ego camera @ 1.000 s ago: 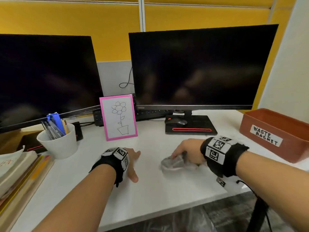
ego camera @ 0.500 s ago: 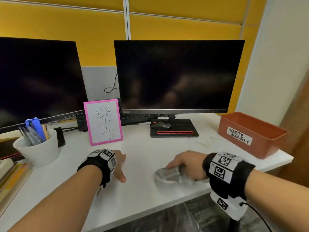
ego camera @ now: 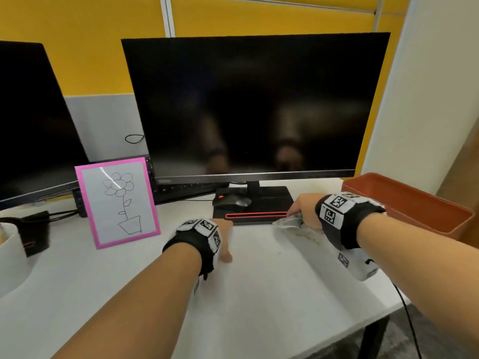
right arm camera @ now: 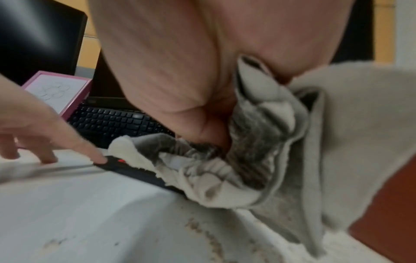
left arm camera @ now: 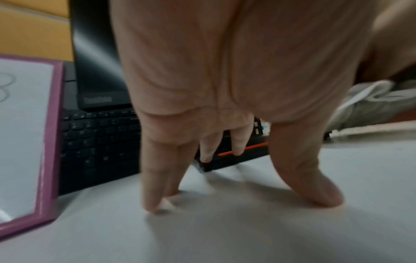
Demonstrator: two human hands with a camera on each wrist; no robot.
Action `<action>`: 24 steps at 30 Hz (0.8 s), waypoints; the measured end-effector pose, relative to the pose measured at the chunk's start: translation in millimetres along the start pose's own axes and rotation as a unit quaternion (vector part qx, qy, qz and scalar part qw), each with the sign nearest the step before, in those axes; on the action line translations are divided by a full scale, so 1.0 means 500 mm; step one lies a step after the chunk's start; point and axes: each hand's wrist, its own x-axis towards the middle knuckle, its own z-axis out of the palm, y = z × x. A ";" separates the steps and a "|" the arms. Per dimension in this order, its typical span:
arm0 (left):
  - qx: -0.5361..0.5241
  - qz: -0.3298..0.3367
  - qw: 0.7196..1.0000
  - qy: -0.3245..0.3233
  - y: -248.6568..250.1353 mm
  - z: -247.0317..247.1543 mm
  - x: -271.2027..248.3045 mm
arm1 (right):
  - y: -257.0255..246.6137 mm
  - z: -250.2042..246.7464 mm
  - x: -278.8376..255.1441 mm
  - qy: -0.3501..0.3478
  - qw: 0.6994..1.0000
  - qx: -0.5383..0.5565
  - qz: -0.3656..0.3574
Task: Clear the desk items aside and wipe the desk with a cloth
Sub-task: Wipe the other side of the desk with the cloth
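My right hand (ego camera: pixel 302 211) grips a crumpled grey cloth (ego camera: pixel 289 222) and holds it down on the white desk (ego camera: pixel 259 294), against the right front corner of the black monitor base (ego camera: pixel 269 196). In the right wrist view the cloth (right arm camera: pixel 258 151) bunches under my palm and covers the end of the base's red stripe. My left hand (ego camera: pixel 224 238) rests on the desk beside the base's left front corner. Its straight fingers (left arm camera: pixel 155 186) and thumb press down, and it holds nothing.
A black mouse (ego camera: pixel 232 200) sits on the monitor base, with a keyboard (ego camera: pixel 181 189) under the monitor. A pink-framed flower drawing (ego camera: pixel 116 200) stands to the left. An orange waste basket (ego camera: pixel 404 203) is at the right edge. Brown smears (right arm camera: pixel 202 231) mark the desk near the cloth.
Both hands have slid away from me toward the monitor base. The right hand carried the cloth from mid-desk to the base's right front corner.
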 end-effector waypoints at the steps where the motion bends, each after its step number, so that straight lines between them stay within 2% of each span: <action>1: 0.003 0.000 1.000 -0.003 -0.001 0.003 0.004 | -0.008 0.009 0.011 -0.010 1.000 -0.008 -0.005; 7: 0.004 -0.008 1.000 0.000 -0.039 0.002 0.018 | -0.029 0.035 0.032 -0.078 0.995 -0.059 0.003; 10: 0.007 -0.016 1.000 0.002 -0.051 0.000 0.016 | -0.034 -0.001 0.003 -0.045 0.998 -0.034 -0.007; 14: -0.007 -0.039 0.999 0.019 -0.078 0.002 0.011 | -0.106 -0.052 -0.011 0.013 0.997 0.033 -0.073; 19: -0.040 -0.049 0.997 0.036 -0.132 0.016 0.010 | -0.232 -0.046 0.086 0.043 0.981 -0.113 -0.153; 21: -0.048 -0.047 0.997 0.043 -0.134 0.022 0.006 | -0.271 -0.028 0.127 0.022 0.974 -0.179 -0.136; 24: -0.040 -0.048 0.998 0.033 -0.129 0.021 0.008 | -0.289 -0.012 0.148 -0.027 0.974 -0.197 -0.112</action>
